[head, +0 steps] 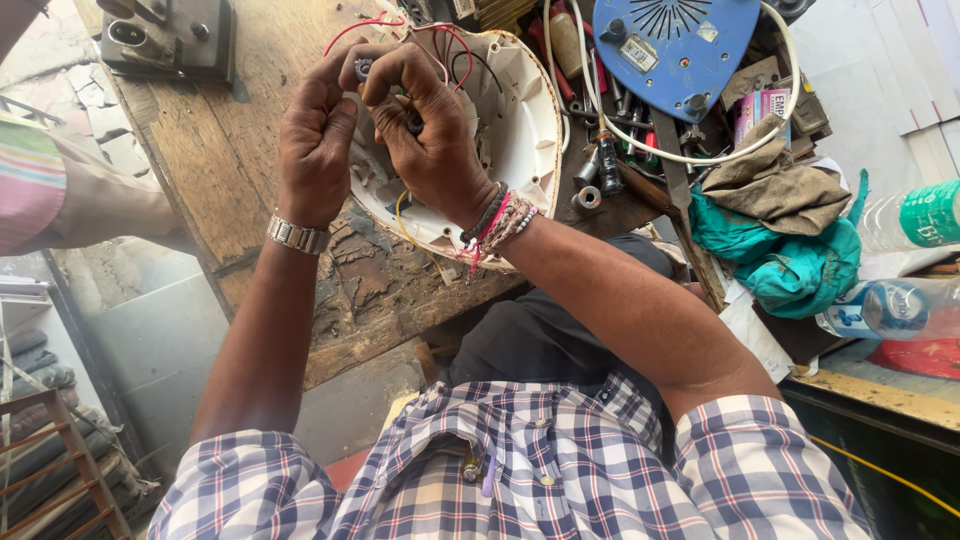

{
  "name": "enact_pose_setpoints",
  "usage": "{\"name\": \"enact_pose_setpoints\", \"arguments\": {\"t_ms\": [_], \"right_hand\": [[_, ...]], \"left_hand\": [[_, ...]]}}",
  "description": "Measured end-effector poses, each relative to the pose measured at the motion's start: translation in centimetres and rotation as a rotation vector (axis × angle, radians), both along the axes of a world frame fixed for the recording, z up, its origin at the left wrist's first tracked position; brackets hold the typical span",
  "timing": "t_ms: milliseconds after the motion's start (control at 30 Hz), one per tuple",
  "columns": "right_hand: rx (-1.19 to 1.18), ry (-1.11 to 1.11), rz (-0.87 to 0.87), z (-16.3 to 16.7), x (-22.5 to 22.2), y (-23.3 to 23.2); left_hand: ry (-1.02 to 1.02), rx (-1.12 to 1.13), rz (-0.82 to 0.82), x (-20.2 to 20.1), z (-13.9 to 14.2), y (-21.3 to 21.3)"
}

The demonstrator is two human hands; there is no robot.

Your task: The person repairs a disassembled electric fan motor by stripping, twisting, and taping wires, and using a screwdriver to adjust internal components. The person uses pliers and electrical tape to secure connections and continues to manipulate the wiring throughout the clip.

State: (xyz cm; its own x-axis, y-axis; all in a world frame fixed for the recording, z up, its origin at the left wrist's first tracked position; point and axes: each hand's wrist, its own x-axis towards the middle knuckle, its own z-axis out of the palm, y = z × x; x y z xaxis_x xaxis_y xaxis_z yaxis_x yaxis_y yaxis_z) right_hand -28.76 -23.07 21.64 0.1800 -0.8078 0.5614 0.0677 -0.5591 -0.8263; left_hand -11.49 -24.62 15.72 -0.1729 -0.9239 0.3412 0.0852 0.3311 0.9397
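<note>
A white plastic appliance shell [520, 130] lies open side up on the worn wooden bench [230, 170], with red, black and yellow wires [450, 45] running inside it. Both hands are raised over its left part. My left hand [315, 140], with a metal watch on the wrist, is closed beside a small dark round part [364, 70]. My right hand [425, 125], with bead and thread bracelets, pinches that same part between its fingers. What lies under the hands is hidden.
A blue appliance base [675, 45] with a white cord lies at the back among tools and metal bits [600, 170]. Teal and brown rags [780, 230] and two plastic bottles [905, 300] lie at the right. A grey metal device [170, 40] sits back left. Another person's sleeve [30, 185] shows at far left.
</note>
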Motion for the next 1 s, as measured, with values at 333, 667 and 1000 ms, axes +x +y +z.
{"name": "enact_pose_setpoints", "arguments": {"t_ms": [333, 667, 1000], "right_hand": [[-0.002, -0.016, 0.068, -0.3, 0.2, -0.2], [0.008, -0.013, 0.092, -0.8, -0.1, 0.0], [-0.003, 0.031, 0.192, -2.0, 0.5, 0.4]], "left_hand": [[0.011, -0.039, -0.015, 0.1, 0.0, 0.0], [0.013, -0.052, -0.042, 0.1, 0.3, 0.0], [0.116, -0.062, -0.107, 0.0, -0.3, -0.4]]}}
